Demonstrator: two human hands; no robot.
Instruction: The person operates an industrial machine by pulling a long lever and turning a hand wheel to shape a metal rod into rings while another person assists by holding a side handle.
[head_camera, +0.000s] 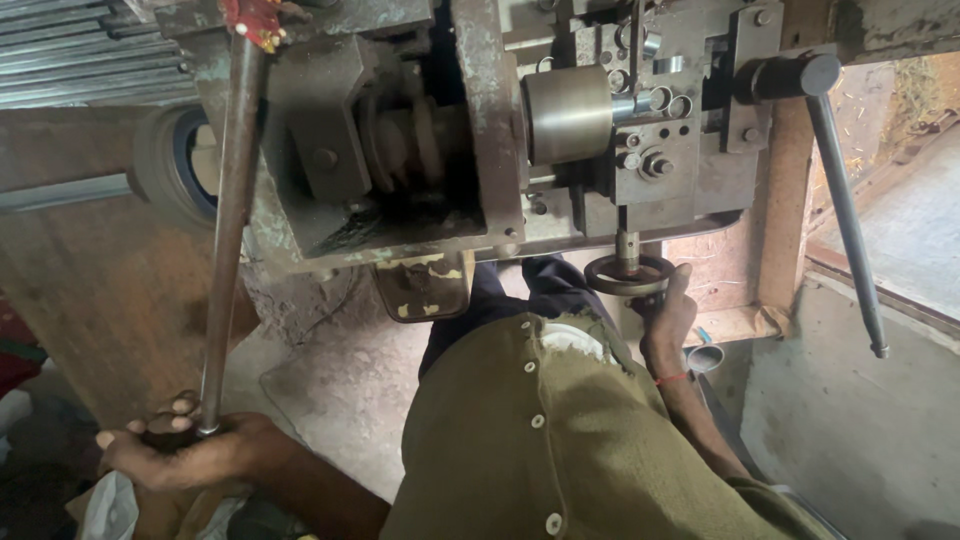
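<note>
- The machine, a heavy grey metal press with a polished steel cylinder and bolted blocks, stands right above the person's lap. A slip at either control could, I judge, bring moving parts close to the body, because the olive shirt sits directly beneath the frame.
- The long lever runs from a red-topped pivot down to the left hand. The fingers are curled shut around its lower end. The rod looks smooth and worn, so the grip may slide, and a sudden release could let it swing.
- The second lever, a dark rod at the right, hangs free, untouched. It lies near the right forearm, and a jolt of the machine might swing it against the arm.
- The right hand reaches up to the small handwheel under the vertical spindle. The thumb and fingers close about its rim from below and beside; how firmly I cannot tell. The fingers lie just beside the spindle, so a pinch seems possible should the wheel turn.
- The red thread on the right wrist is the smallest concern: it sits well below the wheel, yet loose thread near turning parts can catch.
</note>
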